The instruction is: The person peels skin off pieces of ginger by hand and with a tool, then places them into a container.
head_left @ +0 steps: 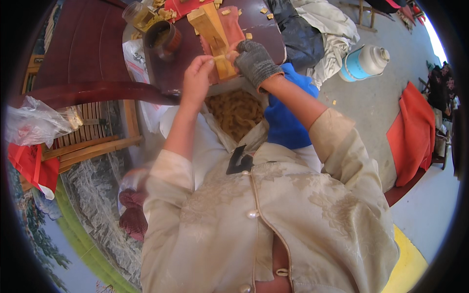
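Observation:
A pale tan strip (pixel 221 59) spans the gap between my fingertips, over the lower end of a wooden block stand (pixel 210 31). My bare left hand (pixel 196 77) pinches its left end between thumb and finger. Wearing a grey fingerless glove, my right hand (pixel 254 60) has its fingertips at the other end, partly hidden by the glove. The stand rests on a red cloth (pixel 234 23) at the edge of a dark red table (pixel 187 40). Below my hands, a pale lined container (pixel 262 137) in my lap area holds many curled tan strips (pixel 236 111).
A metal cup (pixel 163 38) and a clear plastic jar (pixel 137 14) stand left of the wooden stand. Small tan pieces (pixel 263 10) are scattered on the table. Blue cloth (pixel 289 117) lies by my right forearm. A thermos flask (pixel 364 62) stands on the floor at right.

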Tool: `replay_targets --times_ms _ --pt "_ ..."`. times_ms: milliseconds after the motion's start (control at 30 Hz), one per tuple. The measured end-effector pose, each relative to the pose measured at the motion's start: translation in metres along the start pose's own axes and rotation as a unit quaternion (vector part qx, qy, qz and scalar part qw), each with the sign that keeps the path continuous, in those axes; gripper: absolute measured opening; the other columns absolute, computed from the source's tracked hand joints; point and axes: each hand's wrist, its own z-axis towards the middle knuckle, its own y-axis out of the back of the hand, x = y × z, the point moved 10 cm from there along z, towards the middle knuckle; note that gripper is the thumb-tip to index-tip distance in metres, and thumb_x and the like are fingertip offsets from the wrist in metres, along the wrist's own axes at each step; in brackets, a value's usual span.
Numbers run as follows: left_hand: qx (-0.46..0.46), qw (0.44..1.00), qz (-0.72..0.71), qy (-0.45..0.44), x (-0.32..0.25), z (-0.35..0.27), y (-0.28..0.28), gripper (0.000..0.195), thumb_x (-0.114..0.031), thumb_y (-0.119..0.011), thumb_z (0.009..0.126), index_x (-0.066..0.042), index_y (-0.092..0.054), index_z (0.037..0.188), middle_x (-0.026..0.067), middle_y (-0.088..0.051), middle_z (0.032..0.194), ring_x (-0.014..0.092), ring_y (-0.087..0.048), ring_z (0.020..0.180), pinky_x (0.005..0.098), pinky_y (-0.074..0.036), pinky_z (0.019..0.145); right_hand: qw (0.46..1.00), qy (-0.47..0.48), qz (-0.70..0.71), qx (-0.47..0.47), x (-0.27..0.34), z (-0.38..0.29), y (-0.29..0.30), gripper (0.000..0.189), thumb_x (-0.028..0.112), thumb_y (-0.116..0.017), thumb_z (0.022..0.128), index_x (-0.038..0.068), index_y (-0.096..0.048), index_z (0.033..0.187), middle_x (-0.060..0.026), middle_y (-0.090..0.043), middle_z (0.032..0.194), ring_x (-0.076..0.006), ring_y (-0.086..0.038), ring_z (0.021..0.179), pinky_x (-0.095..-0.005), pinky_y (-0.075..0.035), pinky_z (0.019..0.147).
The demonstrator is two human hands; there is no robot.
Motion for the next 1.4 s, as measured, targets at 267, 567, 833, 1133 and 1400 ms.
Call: replay_targets --times_ms 267,567,833,1133,1400 --pt "0.030 0.999 0.004 0.043 0.001 0.009 -0.009 0.020 -0.022 -0.050 0.090 -0.004 -0.059 0.095 -0.0051 -0.047 0.067 0.004 -0.041 0.059 0.0190 -0.035 0.055 0.997 0.019 -0.068 0.014 -0.006 0.013 -0.002 0.020 0.022 -0.059 0.077 0.004 -0.063 0.085 -0.0171 -0.062 0.087 -0.0303 -0.060 0.082 -0.0359 -0.046 0.073" --pt "-0.041 0.995 0.067 0.059 0.030 -0.009 0.025 0.014 -0.018 -0.055 0.086 -0.003 -0.056 0.086 0.0005 -0.052 0.069 0.009 -0.049 0.060 0.0250 -0.042 0.057 0.979 -0.138 -0.056 0.140 -0.030 -0.006 -0.011 0.026 0.020 -0.058 0.081 0.003 -0.059 0.102 -0.0085 -0.064 0.094 -0.0201 -0.061 0.086 -0.0310 -0.048 0.079" --pt "0.028 0.972 -0.196 0.127 0.014 -0.063 0.005 0.028 -0.035 -0.049 0.093 -0.008 -0.052 0.095 -0.0026 -0.047 0.077 0.008 -0.043 0.063 0.0248 -0.042 0.062 0.930 -0.173 0.245 0.213 0.000 -0.062 -0.035 0.021 0.020 -0.051 0.091 0.001 -0.054 0.097 -0.0079 -0.060 0.081 -0.0146 -0.057 0.072 -0.0263 -0.048 0.062" --pt "0.164 0.872 -0.458 0.060 -0.030 -0.099 -0.033 0.046 -0.042 -0.037 0.095 -0.003 -0.053 0.112 0.0093 -0.055 0.094 0.024 -0.054 0.083 0.0405 -0.046 0.078 0.849 -0.248 0.407 0.229 0.011 -0.111 -0.073 0.022 0.024 -0.050 0.091 0.002 -0.052 0.090 -0.0024 -0.051 0.074 -0.0112 -0.045 0.062 -0.0224 -0.040 0.056" --pt "0.149 0.825 -0.536 0.104 0.013 -0.101 -0.008 0.042 -0.039 -0.043 0.094 -0.001 -0.055 0.107 0.0088 -0.060 0.090 0.021 -0.057 0.078 0.0315 -0.046 0.067 0.900 -0.242 0.280 0.232 0.009 -0.124 -0.074 0.026 0.031 -0.056 0.088 0.004 -0.056 0.087 -0.0005 -0.050 0.062 -0.0098 -0.045 0.053 -0.0214 -0.036 0.046"
